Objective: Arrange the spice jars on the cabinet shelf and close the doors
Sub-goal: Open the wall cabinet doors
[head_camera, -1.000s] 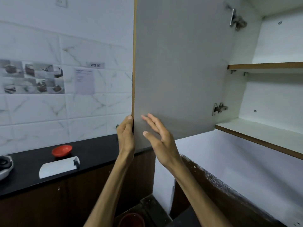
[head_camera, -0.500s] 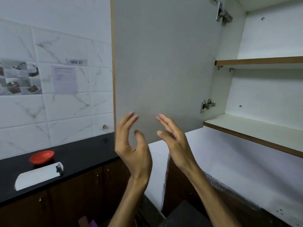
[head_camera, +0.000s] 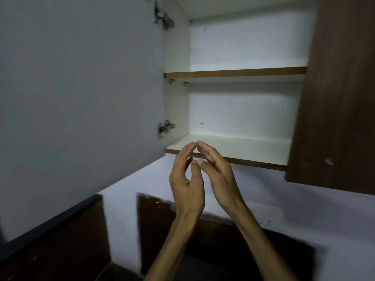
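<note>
With both hands up in front of the cabinet and nothing in either one, the spice jars are nowhere in view, so I can't tell where they're sitting. The left hand (head_camera: 187, 179) and right hand (head_camera: 218, 173) are raised palm toward palm just below the front edge of the lower shelf (head_camera: 239, 148), fingers fairly straight and relaxed, fingertips meeting at the top like a little tent. No grip on anything.

What could go wrong, as I see it: the left door (head_camera: 81, 88) is swung wide open and its lower edge hangs about at head height, so ducking down or turning away for the jars risks a knock against it. The right door (head_camera: 336, 88) looks shut or close to it and covers the right end of both shelves, so anything meant for that side would have to be slid in blind and could tip over or bump the door's inner edge. Jars left too close to the front edge could also get clipped when the doors come shut.

As for what's in there: the lower shelf shows bare white board, and the upper shelf (head_camera: 235, 72) is seen only from below, with no jars visible above its edge.
</note>
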